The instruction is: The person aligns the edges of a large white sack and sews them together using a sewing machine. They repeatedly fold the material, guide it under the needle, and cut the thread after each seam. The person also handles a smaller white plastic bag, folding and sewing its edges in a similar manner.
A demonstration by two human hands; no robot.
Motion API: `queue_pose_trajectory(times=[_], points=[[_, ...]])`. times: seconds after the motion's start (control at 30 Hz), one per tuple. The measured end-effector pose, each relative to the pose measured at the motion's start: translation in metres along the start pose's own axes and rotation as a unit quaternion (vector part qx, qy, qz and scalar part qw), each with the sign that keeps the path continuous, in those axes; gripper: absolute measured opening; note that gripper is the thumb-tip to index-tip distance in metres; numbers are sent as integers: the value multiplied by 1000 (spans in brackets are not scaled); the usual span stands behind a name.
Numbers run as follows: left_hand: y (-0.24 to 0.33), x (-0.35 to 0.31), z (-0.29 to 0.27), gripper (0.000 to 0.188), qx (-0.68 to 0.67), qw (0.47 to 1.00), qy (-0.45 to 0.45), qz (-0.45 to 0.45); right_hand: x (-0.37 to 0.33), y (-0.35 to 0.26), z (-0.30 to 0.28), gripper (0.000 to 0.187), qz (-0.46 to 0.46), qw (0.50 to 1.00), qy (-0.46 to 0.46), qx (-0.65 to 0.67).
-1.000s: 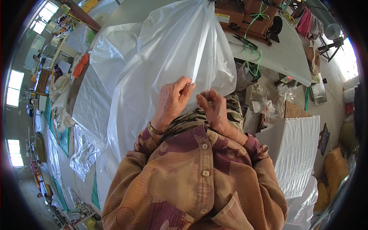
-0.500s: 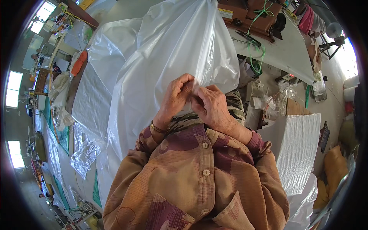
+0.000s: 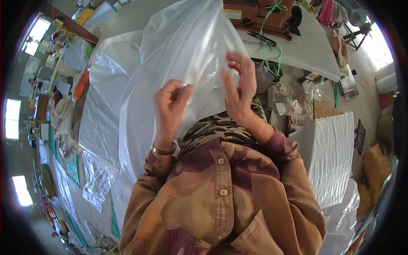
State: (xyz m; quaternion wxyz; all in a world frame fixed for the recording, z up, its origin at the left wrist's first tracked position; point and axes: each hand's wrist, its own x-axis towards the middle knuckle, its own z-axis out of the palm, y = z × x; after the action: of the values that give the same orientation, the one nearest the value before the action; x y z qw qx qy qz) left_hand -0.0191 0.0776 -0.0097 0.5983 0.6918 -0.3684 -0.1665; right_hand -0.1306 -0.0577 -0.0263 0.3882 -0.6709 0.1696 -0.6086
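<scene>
A large translucent white plastic sheet spreads from the table across my lap, with folds running up toward the top. In front of it my left hand is closed, thumb against curled fingers; what it pinches, if anything, I cannot make out. To its right my right hand is raised over the sheet's right part, fingers apart and somewhat blurred, holding nothing visible. Camouflage trousers show beneath the hands.
A brown machine with a green cord stands on the table at the upper right, a dark slim tool before it. At right is a white-covered block. Crumpled clear plastic hangs at left.
My hands, together at the sheet's gathered edge before, have moved apart. The left went left, while the right rose to the right and opened. The sheet's gathered fold has loosened.
</scene>
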Motion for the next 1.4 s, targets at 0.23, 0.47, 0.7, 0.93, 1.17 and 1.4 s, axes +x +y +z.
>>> queue_pose_trajectory(times=[0.23, 0.47, 0.7, 0.93, 1.17, 1.4], points=[[13, 6, -7, 18, 34, 998, -2, 52, -54, 34, 64, 18, -91, 859, -493, 106], [-4, -1, 2, 20, 35, 999, -25, 21, -38, 68, -22, 16, 31, 981, -129, -141], [-4, -3, 23, 20, 16, 997, -67, 45, -68, 136, -92, 17, 243, 937, -56, -244], [18, -5, 21, 18, 150, 979, -46, 132, -34, 25, -75, 14, -19, 930, -348, -118], [10, 2, 24, 7, 214, 941, -107, 238, -13, -15, -48, 19, -137, 887, -418, -140], [5, -3, 15, 14, 91, 982, -147, 77, -27, -19, -36, 17, -203, 866, -419, -184]])
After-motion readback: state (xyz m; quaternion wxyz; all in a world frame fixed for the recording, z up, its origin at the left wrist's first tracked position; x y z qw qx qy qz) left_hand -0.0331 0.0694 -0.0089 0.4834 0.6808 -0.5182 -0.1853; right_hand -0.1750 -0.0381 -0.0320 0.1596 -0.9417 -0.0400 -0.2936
